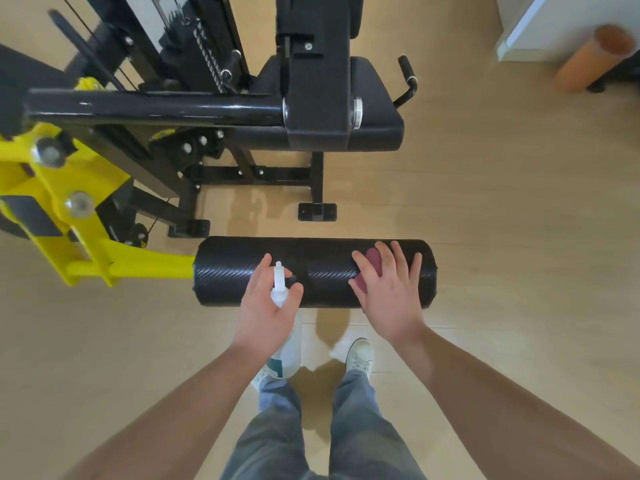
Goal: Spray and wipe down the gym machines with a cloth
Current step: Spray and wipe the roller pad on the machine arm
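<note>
Gripping spray bottle (pixel 279 289), left hand (pixel 265 308); cloth (pixel 372 259) beneath right hand (pixel 389 291).

Open floor (pixel 502 237) lies around the right end and near side of the roller pad (pixel 325 268), while the yellow arm (pixel 145 268) blocks its left end and the black frame (pixel 256 174) stands behind, seemingly apart.

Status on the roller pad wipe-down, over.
Left hand grips spray bottle. Right hand flat, pressing maroon cloth on black roller pad. Nothing in the way.
</note>
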`<state>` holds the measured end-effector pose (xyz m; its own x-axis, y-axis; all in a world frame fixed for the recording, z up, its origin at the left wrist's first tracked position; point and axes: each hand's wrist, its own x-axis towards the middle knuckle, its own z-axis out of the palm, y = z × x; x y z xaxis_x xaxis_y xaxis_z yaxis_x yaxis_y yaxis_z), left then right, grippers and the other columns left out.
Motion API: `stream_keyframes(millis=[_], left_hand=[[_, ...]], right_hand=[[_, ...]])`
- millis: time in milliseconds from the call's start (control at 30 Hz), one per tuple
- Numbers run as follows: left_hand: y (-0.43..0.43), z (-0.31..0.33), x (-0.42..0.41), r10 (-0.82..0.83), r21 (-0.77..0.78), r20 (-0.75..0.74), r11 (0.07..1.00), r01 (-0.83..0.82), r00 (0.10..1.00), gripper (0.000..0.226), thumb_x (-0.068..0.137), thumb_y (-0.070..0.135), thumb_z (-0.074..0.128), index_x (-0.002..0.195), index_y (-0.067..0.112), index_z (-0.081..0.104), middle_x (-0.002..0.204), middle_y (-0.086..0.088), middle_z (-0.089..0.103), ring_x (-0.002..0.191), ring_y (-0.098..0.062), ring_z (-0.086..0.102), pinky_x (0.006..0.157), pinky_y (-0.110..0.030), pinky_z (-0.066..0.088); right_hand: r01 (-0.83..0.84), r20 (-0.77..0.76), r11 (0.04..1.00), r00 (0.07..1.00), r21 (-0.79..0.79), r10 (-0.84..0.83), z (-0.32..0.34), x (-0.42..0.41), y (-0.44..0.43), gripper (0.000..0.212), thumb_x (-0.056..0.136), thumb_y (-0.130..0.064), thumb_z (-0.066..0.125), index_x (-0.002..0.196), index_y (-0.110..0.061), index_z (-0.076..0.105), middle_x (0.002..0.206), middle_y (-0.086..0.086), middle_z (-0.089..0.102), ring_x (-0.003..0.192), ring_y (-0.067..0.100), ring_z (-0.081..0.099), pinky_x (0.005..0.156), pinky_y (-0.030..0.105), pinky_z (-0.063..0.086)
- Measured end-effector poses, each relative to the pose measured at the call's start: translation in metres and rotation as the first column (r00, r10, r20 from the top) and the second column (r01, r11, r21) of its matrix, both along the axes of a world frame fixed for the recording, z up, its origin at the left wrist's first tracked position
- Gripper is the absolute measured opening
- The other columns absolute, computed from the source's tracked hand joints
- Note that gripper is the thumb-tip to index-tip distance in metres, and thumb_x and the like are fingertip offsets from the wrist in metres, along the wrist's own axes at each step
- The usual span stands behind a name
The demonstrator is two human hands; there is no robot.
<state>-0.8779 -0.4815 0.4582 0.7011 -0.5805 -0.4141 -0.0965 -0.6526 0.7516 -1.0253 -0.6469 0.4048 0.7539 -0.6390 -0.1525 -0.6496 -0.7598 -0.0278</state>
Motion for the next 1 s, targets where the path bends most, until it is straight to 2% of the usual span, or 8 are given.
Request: stream_keyframes(millis=[100,200,367,567,667,767,867,1000], left_hand=[[0.011,0.0,0.008,0.025,0.003,0.063,1.0,-0.025,0.998,0.019,0.1,0.034,0.061,0.108,0.046,0.048,0.166,0.01,0.025,0.153,-0.008,0.023,0.106,-0.022,0.029],[0.024,-0.001,0.015,0.102,-0.068,0.086,0.993,-0.096,0.991,0.025,0.1,0.028,0.062,0.104,0.048,0.048,0.156,0.017,0.03,0.154,-0.006,0.019,0.101,-0.022,0.031],[0.045,-0.008,0.035,0.158,-0.083,0.147,0.986,-0.147,0.976,0.017,0.1,0.022,0.062,0.114,0.029,0.055,0.123,0.057,0.019,0.155,-0.008,0.017,0.1,-0.012,0.024],[0.077,-0.026,0.059,0.141,-0.107,0.161,0.986,-0.124,0.977,0.012,0.096,0.023,0.063,0.108,0.024,0.061,0.143,0.021,0.043,0.153,0.008,0.009,0.089,0.008,0.024],[0.088,-0.023,0.069,0.205,-0.121,0.128,0.974,-0.189,0.97,0.021,0.097,0.025,0.064,0.118,0.029,0.06,0.142,0.03,0.042,0.144,0.016,0.018,0.09,0.008,0.024],[0.094,-0.019,0.076,0.286,-0.144,0.088,0.951,-0.272,0.954,0.03,0.096,0.022,0.063,0.106,0.049,0.053,0.126,0.026,0.053,0.128,0.006,0.043,0.092,-0.01,0.04],[0.093,-0.021,0.08,0.27,-0.092,0.049,0.96,-0.265,0.962,0.013,0.095,0.027,0.062,0.1,0.037,0.055,0.106,0.013,0.063,0.102,-0.003,0.06,0.072,-0.013,0.04],[0.081,-0.022,0.073,0.264,-0.056,0.119,0.964,-0.259,0.957,0.017,0.097,0.026,0.063,0.112,0.021,0.057,0.127,0.018,0.053,0.136,0.0,0.039,0.08,-0.001,0.032]], right_hand=[[-0.145,0.023,0.989,0.989,0.019,0.145,0.001,0.025,0.009,0.049,0.1,-0.048,0.049,0.144,-0.027,0.049,0.145,0.019,0.046,0.142,0.044,0.037,0.116,0.07,0.023],[-0.252,0.013,0.966,0.968,0.064,0.252,0.001,0.067,0.031,0.051,0.101,-0.05,0.044,0.147,-0.027,0.044,0.148,0.019,0.043,0.142,0.045,0.035,0.117,0.069,0.022],[-0.338,0.047,0.936,0.941,0.095,0.335,-0.004,0.127,0.064,0.048,0.102,-0.047,0.046,0.145,-0.025,0.045,0.147,0.018,0.041,0.138,0.045,0.037,0.116,0.067,0.023],[-0.476,0.077,0.868,0.88,0.142,0.469,-0.007,0.178,0.094,0.051,0.101,-0.042,0.045,0.15,-0.027,0.04,0.151,0.018,0.036,0.142,0.045,0.032,0.119,0.066,0.019],[-0.539,0.047,0.83,0.841,0.146,0.538,0.0,0.209,0.112,0.059,0.096,-0.038,0.035,0.154,-0.029,0.03,0.152,0.016,0.03,0.146,0.043,0.023,0.121,0.063,0.014],[-0.576,0.038,0.803,0.815,0.152,0.578,-0.001,0.226,0.122,0.061,0.091,-0.038,0.022,0.15,-0.03,0.035,0.148,0.016,0.033,0.144,0.042,0.027,0.12,0.062,0.017],[-0.607,0.082,0.785,0.794,0.122,0.602,-0.009,0.222,0.117,0.05,0.092,-0.035,0.041,0.141,-0.028,0.044,0.141,0.015,0.041,0.136,0.042,0.039,0.117,0.058,0.027],[-0.558,0.164,0.824,0.826,0.1,0.54,-0.013,0.2,0.1,0.04,0.095,-0.036,0.047,0.134,-0.024,0.051,0.126,0.015,0.051,0.123,0.04,0.05,0.113,0.057,0.035]])
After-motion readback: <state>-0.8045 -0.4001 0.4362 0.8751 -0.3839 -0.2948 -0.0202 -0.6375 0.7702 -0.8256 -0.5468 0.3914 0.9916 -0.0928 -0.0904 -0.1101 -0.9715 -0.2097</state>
